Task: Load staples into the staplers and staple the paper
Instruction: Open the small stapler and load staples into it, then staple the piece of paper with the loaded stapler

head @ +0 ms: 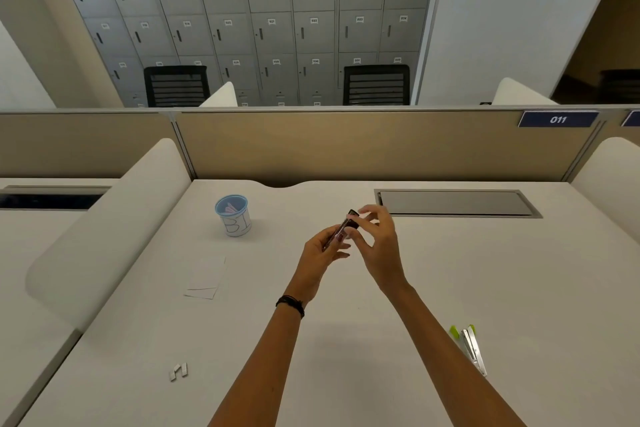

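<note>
Red stapler [341, 230]: held in the air at the middle of the frame, above the tabletop [415, 288], far end tilted up and away. Lifted like this, its top can be worked from both sides.
Left hand [320, 253]: fingers curled round the stapler's lower half, steadying it as a handle.
Right hand [381, 243]: thumb and forefinger appear to pinch the stapler's far end and the other fingers are spread. This is probably to pull the top open for loading.
Staples [179, 372]: two short strips lie at lower left, untouched, so loading looks not yet done.
Green stapler [469, 347]: lies at lower right, swung open, beside the right forearm, likely waiting its turn.
Paper [205, 277]: small sheets lie flat left of centre, well apart from the hands and kept for stapling.
Cup [232, 215]: blue-rimmed, stands upright beyond the paper. Its contents are unclear.
</note>
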### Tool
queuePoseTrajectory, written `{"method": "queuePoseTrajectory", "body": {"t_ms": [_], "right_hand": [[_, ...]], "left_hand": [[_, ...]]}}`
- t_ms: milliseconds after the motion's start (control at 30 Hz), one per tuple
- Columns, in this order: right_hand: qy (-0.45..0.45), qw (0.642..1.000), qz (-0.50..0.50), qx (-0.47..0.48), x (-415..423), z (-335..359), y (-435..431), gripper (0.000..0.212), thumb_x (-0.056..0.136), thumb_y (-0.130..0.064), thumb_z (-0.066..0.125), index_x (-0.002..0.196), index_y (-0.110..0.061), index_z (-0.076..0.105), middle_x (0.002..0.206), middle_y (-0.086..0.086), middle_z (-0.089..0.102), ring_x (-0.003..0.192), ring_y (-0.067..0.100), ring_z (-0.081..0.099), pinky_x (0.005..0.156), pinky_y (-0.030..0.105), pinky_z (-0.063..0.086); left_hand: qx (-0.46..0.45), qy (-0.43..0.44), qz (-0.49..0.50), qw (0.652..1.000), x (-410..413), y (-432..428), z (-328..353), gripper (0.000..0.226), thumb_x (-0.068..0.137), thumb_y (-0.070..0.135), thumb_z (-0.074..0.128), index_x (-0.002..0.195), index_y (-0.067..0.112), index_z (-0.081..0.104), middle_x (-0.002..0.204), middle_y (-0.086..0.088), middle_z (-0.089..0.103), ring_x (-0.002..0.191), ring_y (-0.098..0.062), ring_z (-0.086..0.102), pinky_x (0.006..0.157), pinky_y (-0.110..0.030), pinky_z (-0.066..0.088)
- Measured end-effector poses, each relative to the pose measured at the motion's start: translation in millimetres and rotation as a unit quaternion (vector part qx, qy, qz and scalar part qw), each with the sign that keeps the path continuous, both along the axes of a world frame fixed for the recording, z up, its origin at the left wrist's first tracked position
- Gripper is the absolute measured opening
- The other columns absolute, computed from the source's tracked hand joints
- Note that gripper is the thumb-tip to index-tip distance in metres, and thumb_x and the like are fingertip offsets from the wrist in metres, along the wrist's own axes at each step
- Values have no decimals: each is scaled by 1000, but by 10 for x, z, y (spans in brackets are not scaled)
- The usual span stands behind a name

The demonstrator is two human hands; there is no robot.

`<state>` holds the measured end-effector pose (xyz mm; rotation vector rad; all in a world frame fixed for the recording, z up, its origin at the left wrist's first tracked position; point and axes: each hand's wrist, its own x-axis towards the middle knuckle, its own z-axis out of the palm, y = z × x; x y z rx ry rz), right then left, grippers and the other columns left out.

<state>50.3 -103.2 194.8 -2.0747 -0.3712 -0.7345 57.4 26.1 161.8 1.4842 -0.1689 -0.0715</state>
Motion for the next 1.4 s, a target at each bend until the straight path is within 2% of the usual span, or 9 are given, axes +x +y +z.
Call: {"method": "queuePoseTrajectory", "body": {"t_ms": [100, 167, 233, 300, 433, 1000, 1167, 1267, 1400], "right_hand": [[106, 991, 0, 82, 56, 38, 48, 51, 85, -19, 64, 132, -10, 47, 140, 17, 41, 126, 25, 41, 102, 30, 38], [242, 951, 42, 190, 83, 85, 74, 64, 88, -27, 59, 142, -14, 28, 144, 10, 40, 131, 23, 40, 105, 34, 35], [323, 907, 69, 262, 122, 96, 95, 57, 89, -31, 57, 139, -14, 35, 133, 7, 53, 124, 21, 49, 98, 30, 37], [323, 893, 70, 305, 144, 91, 105, 44, 88, -29, 59, 127, -11, 51, 120, 6, 64, 115, 22, 58, 97, 30, 41], [297, 875, 55, 378, 140, 61, 107, 36, 83, -23, 65, 115, -6, 60, 111, 11, 69, 105, 24, 63, 93, 29, 43], [299, 879, 8, 372, 520, -438, 467, 28, 87, -21, 60, 109, -5, 65, 108, 15, 68, 102, 30, 63, 83, 27, 46], [334, 875, 25, 349, 724, -577, 702, 24, 83, -26, 65, 104, -13, 66, 104, 9, 69, 97, 20, 64, 78, 21, 45], [366, 874, 24, 319, 843, -699, 856, 29, 82, -28, 68, 108, -16, 63, 104, 5, 69, 92, 10, 62, 82, 25, 43], [409, 864, 73, 284, 927, -926, 1184, 28, 86, -24, 64, 112, -15, 58, 106, 7, 67, 89, 15, 68, 85, 35, 52]], "left_hand": [[-19, 1, 35, 999, 6, -10, -11, 20, 90, 33, 53, 107, 33, 64, 100, 8, 71, 86, -9, 68, 70, -19, 55], [-25, -1, 45, 999, 25, -26, -7, 20, 92, 28, 51, 107, 30, 64, 100, 7, 71, 85, -10, 69, 70, -19, 56], [-21, -4, 48, 999, 44, -45, -7, 20, 93, 26, 51, 108, 27, 63, 100, 4, 71, 85, -10, 70, 70, -19, 56], [-18, -6, 53, 998, 66, -63, -3, 19, 93, 25, 51, 106, 26, 64, 98, 2, 71, 83, -10, 71, 69, -19, 57], [-16, -3, 56, 998, 116, -68, -36, 16, 91, 27, 54, 102, 25, 67, 94, 0, 72, 81, -12, 71, 68, -19, 57], [-8, 74, 50, 996, 361, 264, -329, 29, 92, 28, 54, 111, 8, 65, 102, -13, 71, 77, -9, 71, 70, -21, 58], [50, 86, 31, 995, 509, 605, -501, 29, 91, 38, 54, 110, 18, 65, 99, 5, 69, 89, -5, 67, 76, -15, 52], [132, 92, 137, 977, 569, 1066, -775, 31, 87, 34, 62, 113, 16, 62, 113, 2, 62, 103, -15, 60, 78, -12, 45], [198, 111, 313, 922, 556, 1755, -1095, 37, 83, 18, 68, 117, 8, 58, 122, -12, 54, 112, -26, 51, 95, -33, 45]]}}
